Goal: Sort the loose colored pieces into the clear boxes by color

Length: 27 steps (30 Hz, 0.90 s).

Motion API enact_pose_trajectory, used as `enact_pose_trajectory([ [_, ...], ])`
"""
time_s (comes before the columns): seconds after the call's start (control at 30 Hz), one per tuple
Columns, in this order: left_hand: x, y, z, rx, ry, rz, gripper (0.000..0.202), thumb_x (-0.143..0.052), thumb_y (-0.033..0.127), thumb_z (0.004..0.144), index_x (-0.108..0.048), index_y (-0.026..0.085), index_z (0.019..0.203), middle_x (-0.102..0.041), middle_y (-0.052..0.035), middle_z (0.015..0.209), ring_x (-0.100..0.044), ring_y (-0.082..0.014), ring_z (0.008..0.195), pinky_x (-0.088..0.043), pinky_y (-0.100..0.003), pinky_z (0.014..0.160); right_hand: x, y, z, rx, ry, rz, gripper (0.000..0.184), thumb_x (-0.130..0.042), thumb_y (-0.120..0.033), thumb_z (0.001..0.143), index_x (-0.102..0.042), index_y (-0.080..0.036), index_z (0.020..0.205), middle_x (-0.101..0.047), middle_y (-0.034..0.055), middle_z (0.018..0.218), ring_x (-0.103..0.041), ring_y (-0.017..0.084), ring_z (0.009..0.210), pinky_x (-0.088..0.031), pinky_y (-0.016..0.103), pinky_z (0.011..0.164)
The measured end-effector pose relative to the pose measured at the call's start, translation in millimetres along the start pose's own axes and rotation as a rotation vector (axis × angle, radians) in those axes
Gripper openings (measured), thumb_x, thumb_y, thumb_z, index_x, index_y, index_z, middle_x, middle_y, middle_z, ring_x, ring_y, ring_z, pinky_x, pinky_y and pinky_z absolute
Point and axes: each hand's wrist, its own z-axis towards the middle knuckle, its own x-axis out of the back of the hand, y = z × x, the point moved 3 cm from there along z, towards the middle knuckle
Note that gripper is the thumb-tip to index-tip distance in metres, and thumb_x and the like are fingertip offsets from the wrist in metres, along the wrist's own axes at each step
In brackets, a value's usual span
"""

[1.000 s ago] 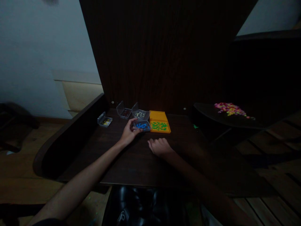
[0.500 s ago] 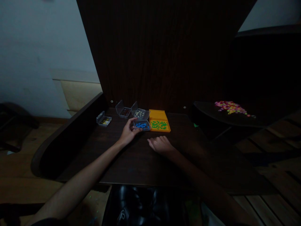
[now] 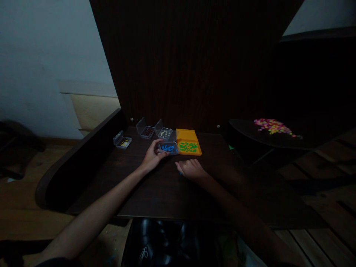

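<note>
My left hand (image 3: 152, 156) is closed on the left end of a small clear plastic box (image 3: 174, 153), with the thumb at the front and fingers behind. Small blue pieces (image 3: 168, 147) lie inside the box. To its right stands an opened orange box (image 3: 185, 134) holding many small green pieces (image 3: 188, 147). My right hand (image 3: 191, 169) rests just in front of the orange box, fingers curled in. A bit of a small blue piece (image 3: 181, 173) shows under its curled fingers; the rest is hidden.
Behind and left are open clear boxes: one with pale pieces (image 3: 166, 134), one with dark reddish pieces (image 3: 149, 132), one with yellow pieces (image 3: 125, 142). A pile of pink and yellow pieces (image 3: 274, 127) lies on the side shelf. A raised side panel (image 3: 80, 163) borders the dark tabletop (image 3: 155, 200).
A bit of blue now shows under my right hand, which has shifted very slightly. My left hand keeps its hold on the clear box.
</note>
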Motion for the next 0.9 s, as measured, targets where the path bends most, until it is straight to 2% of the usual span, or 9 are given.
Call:
enact_pose_trajectory([
  [0.13,-0.9,0.9,-0.6,0.023,-0.009,-0.003,0.071,-0.075,0.025,0.059,-0.046,0.017,0.123,-0.057,0.0061,0.067,-0.056,-0.0109,0.06,-0.045,-0.024,0.065,5.2,10.4,1.5,-0.005,0.005,0.015,0.044,-0.03,-0.034,0.101,-0.069,-0.016,0.095,-0.073,0.0129,0.087,-0.067,0.02,0.078,-0.038,0.028,0.068],
  [0.23,-2.6,1.0,-2.3,0.032,-0.031,-0.011,0.072,-0.076,0.026,0.059,-0.046,0.017,0.124,-0.058,0.0053,0.07,-0.055,-0.0108,0.059,-0.045,-0.024,0.064,10.7,24.4,1.6,-0.029,0.084,0.035,0.044,-0.029,-0.035,0.101,-0.069,-0.016,0.101,-0.072,0.0124,0.093,-0.066,0.021,0.085,-0.04,0.028,0.074],
  [0.47,-16.2,-0.3,-12.5,0.039,-0.138,-0.041,0.072,-0.076,0.028,0.062,-0.044,0.016,0.125,-0.056,0.0072,0.064,-0.056,-0.0102,0.061,-0.046,-0.023,0.067,30.8,45.1,-1.3,-0.078,0.155,0.127,0.041,-0.03,-0.028,0.101,-0.069,-0.017,0.095,-0.073,0.0081,0.092,-0.067,0.017,0.077,-0.04,0.024,0.065],
  [0.67,-30.0,-1.5,-23.3,0.069,-0.215,-0.065,0.07,-0.077,0.025,0.064,-0.043,0.017,0.125,-0.057,0.0066,0.065,-0.056,-0.0087,0.062,-0.045,-0.023,0.068,35.2,43.2,-0.3,-0.096,0.196,0.124,0.04,-0.032,-0.028,0.101,-0.069,-0.016,0.095,-0.073,0.009,0.089,-0.067,0.016,0.077,-0.038,0.024,0.065],
  [0.9,-44.4,-8.3,-33.7,0.066,-0.335,-0.17,0.066,-0.078,0.022,0.065,-0.045,0.019,0.122,-0.058,0.0026,0.077,-0.059,-0.0106,0.072,-0.048,-0.025,0.071,39.4,26.2,-1.0,-0.079,0.181,0.066,0.043,-0.03,-0.032,0.101,-0.07,-0.017,0.095,-0.073,0.0098,0.088,-0.066,0.017,0.074,-0.036,0.026,0.065],
])
